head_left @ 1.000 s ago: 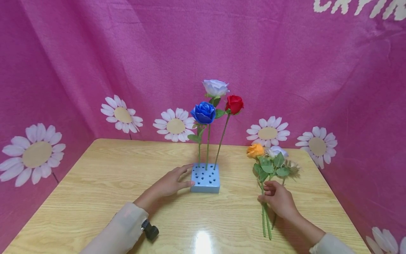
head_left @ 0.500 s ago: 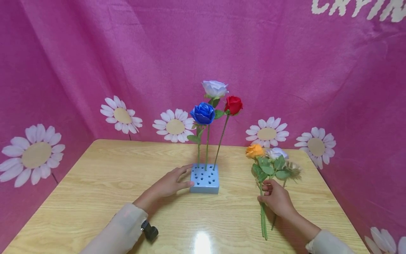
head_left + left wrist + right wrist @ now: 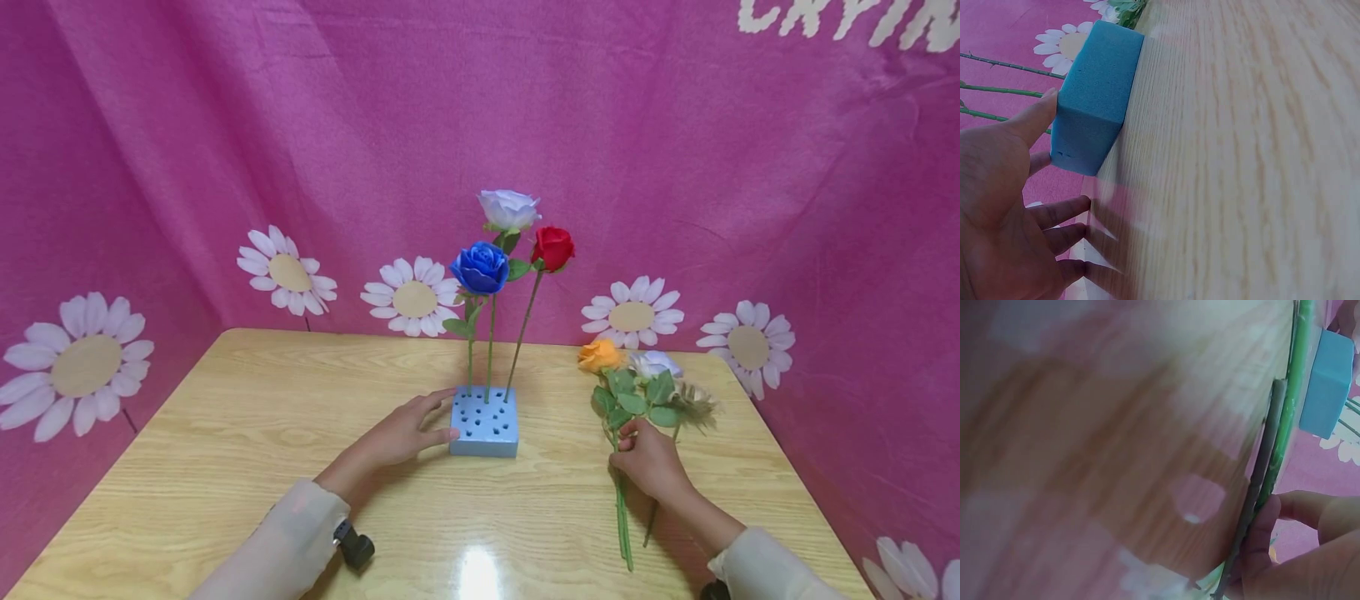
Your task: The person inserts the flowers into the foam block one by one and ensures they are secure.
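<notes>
At the table's [image 3: 277, 408] right, I have the right hand [image 3: 652, 462] pinching flower stems [image 3: 622, 521], probably light and springy, best gripped below the leaves [image 3: 632, 403]; the left hand [image 3: 397, 433], fingers extended, touches the blue block [image 3: 484, 448].

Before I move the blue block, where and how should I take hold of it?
Probably hold the block by its flat left and right sides, coming from the front: it is a straight-walled box, and the blue flower, white flower and red flower stand toward its back.
</notes>
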Available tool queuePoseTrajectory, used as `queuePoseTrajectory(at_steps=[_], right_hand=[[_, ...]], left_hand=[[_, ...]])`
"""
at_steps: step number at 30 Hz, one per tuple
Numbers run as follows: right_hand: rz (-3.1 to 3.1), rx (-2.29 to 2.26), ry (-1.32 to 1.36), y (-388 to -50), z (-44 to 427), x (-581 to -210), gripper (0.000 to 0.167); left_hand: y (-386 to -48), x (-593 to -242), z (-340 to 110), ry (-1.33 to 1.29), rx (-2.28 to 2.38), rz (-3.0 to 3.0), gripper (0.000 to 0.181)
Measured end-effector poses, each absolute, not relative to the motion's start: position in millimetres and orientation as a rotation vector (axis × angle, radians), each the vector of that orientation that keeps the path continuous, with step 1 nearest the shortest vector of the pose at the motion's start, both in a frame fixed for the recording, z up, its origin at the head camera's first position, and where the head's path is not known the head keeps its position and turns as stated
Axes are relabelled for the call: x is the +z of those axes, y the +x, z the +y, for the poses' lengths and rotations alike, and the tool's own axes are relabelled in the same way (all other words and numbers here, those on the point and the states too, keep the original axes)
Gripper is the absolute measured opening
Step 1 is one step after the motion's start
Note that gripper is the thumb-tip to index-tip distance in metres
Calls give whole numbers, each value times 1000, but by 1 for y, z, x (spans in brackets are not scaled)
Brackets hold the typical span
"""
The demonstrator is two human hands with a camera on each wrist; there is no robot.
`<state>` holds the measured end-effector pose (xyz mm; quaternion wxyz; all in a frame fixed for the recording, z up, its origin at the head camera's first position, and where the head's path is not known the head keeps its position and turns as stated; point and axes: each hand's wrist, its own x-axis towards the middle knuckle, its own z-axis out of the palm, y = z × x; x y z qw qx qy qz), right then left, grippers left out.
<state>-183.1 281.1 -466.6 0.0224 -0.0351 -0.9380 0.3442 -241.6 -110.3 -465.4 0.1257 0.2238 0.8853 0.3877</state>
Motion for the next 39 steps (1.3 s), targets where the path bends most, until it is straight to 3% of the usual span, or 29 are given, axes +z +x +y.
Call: queuePoseTrajectory(at_steps=[8, 27, 39], right_hand=[[-2913, 1170, -165, -188, 284, -468, 34], [-2884, 1428, -270, -191, 286, -450, 24], [-2433, 2523, -359, -190, 286, -444, 29]], left_hand=[[-241, -466, -111, 654, 1131, 2574, 74], [-242, -466, -111, 644, 1111, 2574, 74], [-242, -466, -111, 633, 1115, 2570, 74]])
